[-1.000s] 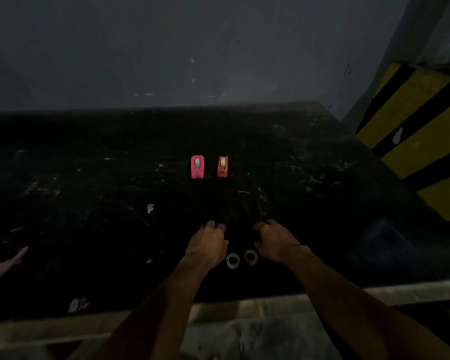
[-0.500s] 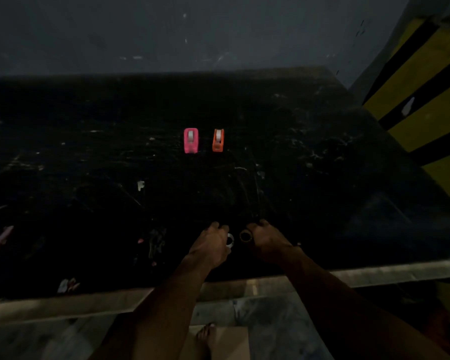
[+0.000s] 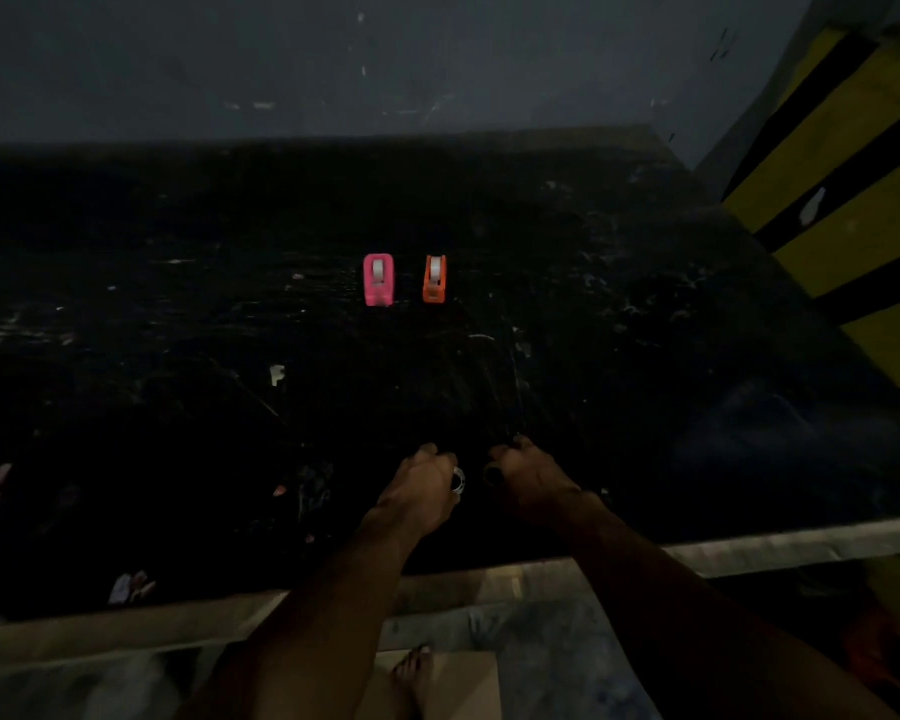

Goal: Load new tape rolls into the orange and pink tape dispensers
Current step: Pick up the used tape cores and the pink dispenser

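Note:
A pink tape dispenser (image 3: pixel 378 279) and an orange tape dispenser (image 3: pixel 434 279) stand side by side in the middle of the dark table (image 3: pixel 697 356), each with a pale roll showing in its top. Near the front edge, my left hand (image 3: pixel 421 488) is closed around a whitish tape roll (image 3: pixel 459 481), only a sliver of it visible. My right hand (image 3: pixel 528 478) is closed around a darker tape roll (image 3: pixel 491 474), also mostly hidden by the fingers. Both hands are well short of the dispensers.
The table top is black, scratched and speckled with small scraps (image 3: pixel 277 375). A pale front edge (image 3: pixel 780 543) runs across below my hands. A yellow-and-black striped pillar (image 3: pixel 853 200) stands at the right. A grey wall (image 3: pixel 385 59) rises behind. My bare foot (image 3: pixel 411 678) shows on the floor.
One second ago both rolls lay on the table between my hands. My hands have closed on them, one roll each. The camera has tilted downward.

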Demonstrator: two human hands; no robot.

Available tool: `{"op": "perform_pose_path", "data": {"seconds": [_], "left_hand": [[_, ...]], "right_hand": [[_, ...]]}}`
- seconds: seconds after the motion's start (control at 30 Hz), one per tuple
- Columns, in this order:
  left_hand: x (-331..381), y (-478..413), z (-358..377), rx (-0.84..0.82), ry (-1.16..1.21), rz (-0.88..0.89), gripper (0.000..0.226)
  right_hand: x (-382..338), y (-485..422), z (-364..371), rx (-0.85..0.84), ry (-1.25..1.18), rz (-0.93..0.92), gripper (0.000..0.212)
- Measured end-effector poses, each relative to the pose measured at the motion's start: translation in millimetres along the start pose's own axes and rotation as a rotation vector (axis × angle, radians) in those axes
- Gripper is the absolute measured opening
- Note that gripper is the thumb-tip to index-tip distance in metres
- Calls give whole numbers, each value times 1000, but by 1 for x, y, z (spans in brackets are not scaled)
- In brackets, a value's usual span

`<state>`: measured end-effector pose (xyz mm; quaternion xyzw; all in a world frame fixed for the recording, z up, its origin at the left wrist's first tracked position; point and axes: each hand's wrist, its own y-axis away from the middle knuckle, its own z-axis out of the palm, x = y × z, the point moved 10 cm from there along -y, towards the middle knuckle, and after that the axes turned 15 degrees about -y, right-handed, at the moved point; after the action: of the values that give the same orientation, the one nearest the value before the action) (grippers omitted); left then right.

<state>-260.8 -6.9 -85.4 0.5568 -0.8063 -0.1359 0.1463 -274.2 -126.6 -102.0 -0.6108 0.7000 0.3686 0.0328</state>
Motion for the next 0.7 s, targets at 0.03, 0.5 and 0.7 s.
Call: {"op": "perform_pose_path", "data": {"seconds": [0.03,0.5,0.7], "left_hand": [[-1,1,-4,9,-8,-2,41],[-7,61,-75,193,-78,-45,47],[-36,87,-110,272,-71,-96,46]], "right_hand": [[-3,3,-4,5,-15,3,34],[-58,74,-69,166,18,-117,42],[-102,81,-81,135,41,-190,46]]}}
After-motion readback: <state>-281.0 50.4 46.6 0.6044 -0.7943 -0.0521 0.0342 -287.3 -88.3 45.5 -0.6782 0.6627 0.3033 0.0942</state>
